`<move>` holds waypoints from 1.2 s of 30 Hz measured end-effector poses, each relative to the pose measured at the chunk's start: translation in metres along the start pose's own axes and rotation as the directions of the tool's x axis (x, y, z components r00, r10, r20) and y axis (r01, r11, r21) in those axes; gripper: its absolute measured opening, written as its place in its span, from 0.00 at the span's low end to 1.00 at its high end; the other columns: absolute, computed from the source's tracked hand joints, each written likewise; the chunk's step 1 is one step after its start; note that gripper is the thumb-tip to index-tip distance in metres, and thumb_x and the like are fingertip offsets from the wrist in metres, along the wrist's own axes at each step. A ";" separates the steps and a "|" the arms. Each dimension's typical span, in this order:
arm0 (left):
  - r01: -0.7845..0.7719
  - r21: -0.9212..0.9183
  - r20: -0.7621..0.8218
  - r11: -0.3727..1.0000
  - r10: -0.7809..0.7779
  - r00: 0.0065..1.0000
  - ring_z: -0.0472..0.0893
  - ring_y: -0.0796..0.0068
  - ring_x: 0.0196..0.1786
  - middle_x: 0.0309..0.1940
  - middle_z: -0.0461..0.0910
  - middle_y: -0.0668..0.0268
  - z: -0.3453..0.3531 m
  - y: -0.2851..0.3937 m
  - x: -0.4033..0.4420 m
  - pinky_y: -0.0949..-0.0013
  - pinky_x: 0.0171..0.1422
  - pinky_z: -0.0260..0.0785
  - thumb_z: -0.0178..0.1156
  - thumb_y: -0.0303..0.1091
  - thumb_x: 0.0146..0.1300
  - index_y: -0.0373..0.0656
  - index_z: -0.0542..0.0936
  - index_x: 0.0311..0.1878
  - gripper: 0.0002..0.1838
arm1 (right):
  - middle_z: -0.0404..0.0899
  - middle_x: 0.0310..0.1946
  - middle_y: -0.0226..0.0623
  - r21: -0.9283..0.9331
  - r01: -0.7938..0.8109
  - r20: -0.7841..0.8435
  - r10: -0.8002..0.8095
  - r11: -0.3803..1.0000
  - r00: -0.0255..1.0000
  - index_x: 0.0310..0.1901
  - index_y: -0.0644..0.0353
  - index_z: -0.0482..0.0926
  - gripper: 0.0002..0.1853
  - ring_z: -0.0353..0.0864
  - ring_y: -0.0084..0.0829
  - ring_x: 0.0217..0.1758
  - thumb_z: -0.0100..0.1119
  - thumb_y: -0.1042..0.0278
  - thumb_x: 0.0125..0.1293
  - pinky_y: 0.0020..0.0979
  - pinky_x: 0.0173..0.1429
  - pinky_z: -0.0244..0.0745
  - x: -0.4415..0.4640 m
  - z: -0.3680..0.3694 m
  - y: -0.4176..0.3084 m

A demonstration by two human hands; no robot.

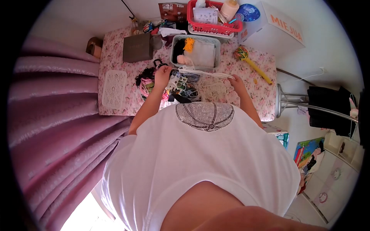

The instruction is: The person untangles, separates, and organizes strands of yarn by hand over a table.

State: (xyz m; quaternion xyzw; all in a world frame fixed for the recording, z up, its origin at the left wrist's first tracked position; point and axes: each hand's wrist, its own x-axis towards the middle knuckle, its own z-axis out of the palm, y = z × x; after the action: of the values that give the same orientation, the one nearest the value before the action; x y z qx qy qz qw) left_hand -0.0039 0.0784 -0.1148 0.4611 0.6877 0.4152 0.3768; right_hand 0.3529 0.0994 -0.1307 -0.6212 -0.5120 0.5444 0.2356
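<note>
A bundle of white cord [206,72] stretches between my two hands above the table. My left hand [163,74] is closed in a pinch on its left end, and my right hand [236,82] grips the right end. Below the cord lies a loose heap of cream string [212,89]. Closer to my left hand is a tangled pile of coloured yarn [147,84], with black, pink and green strands. Grey and white cords [184,85] lie in the middle of the pile, partly under my left forearm.
Behind my hands stands a pale basket [219,54] with yarn. A dark box [137,48], a white plastic lid [114,90] and a yellow-handled toy [257,70] lie on the flowered tablecloth [133,104]. A red basket [216,27] and white carton [269,32] stand at the back.
</note>
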 end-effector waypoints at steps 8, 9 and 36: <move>0.288 -0.421 0.514 0.860 -0.035 0.857 0.63 0.86 0.18 0.32 0.75 0.69 0.016 0.029 -0.020 0.82 0.23 0.56 0.42 0.38 0.65 0.41 0.66 0.36 0.10 | 0.73 0.40 0.39 -0.320 0.159 0.121 -0.126 0.934 0.985 0.45 0.63 0.71 0.21 0.72 0.31 0.44 0.60 0.62 0.50 0.30 0.49 0.66 0.004 0.038 0.024; 0.319 -0.431 0.553 0.844 -0.033 0.833 0.63 0.85 0.18 0.31 0.75 0.69 0.019 0.036 -0.023 0.82 0.23 0.56 0.42 0.39 0.65 0.41 0.66 0.36 0.10 | 0.72 0.44 0.40 -0.347 0.237 0.156 -0.194 0.908 0.969 0.47 0.63 0.70 0.24 0.71 0.33 0.46 0.63 0.63 0.48 0.31 0.51 0.65 0.002 0.051 0.012; 0.214 -0.545 0.204 0.811 -0.119 0.972 0.57 0.86 0.15 0.36 0.76 0.57 -0.042 -0.023 -0.032 0.81 0.17 0.50 0.40 0.36 0.65 0.40 0.66 0.35 0.10 | 0.67 0.21 0.26 0.170 0.023 0.066 -0.035 0.985 0.997 0.34 0.60 0.75 0.10 0.63 0.18 0.24 0.49 0.62 0.60 0.21 0.30 0.63 -0.048 0.017 -0.006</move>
State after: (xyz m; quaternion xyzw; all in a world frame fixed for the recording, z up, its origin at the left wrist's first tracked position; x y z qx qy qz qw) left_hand -0.0398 0.0335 -0.1159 0.2991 0.5400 0.5261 0.5849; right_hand 0.3408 0.0542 -0.1095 -0.5722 -0.4807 0.6036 0.2776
